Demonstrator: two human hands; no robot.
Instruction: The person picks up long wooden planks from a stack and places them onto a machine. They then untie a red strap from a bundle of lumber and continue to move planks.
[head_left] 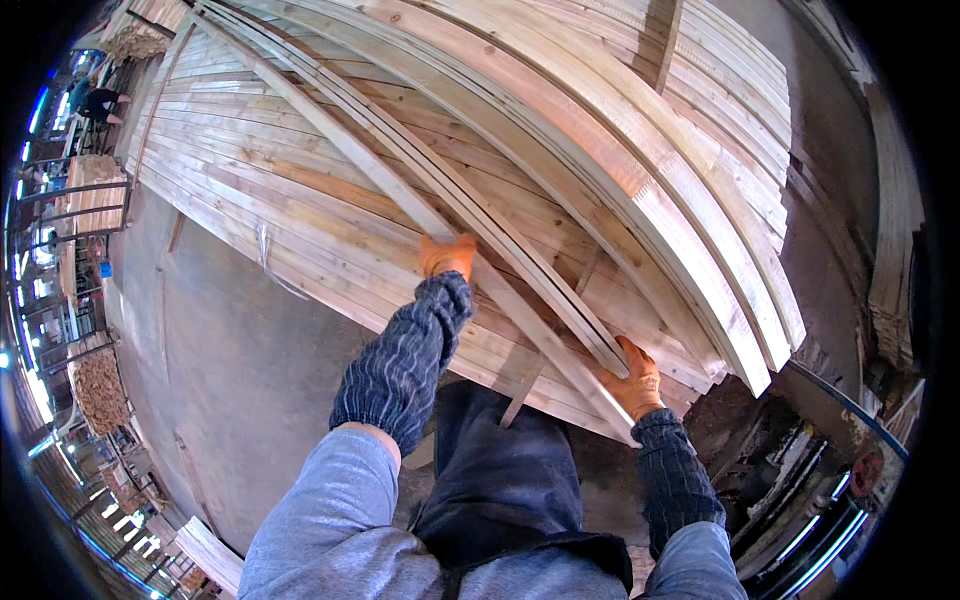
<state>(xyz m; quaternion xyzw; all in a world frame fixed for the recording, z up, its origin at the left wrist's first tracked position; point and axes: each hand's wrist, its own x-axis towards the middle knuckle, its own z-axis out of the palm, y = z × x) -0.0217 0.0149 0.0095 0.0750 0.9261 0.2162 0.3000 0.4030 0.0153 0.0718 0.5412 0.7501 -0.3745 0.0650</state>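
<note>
A wide stack of pale wooden boards (pixel 300 180) fills the upper half of the view. Several long narrow planks (pixel 400 170) lie slanted across its top, running from the upper left down to the lower right. My left hand (pixel 447 256), in an orange glove with a dark striped sleeve cover, grips these slanted planks partway along. My right hand (pixel 636 380), gloved the same way, holds the near end of the planks at the stack's front edge. A thicker bundle of boards (pixel 660 190) lies to the right of my hands.
Grey concrete floor (pixel 230 350) lies to the left. Carts with stacked timber (pixel 95 195) and a pile of short pieces (pixel 100 390) stand at the far left. A dark metal machine frame (pixel 820 470) sits at the lower right. A person (pixel 100 100) stands far off at the upper left.
</note>
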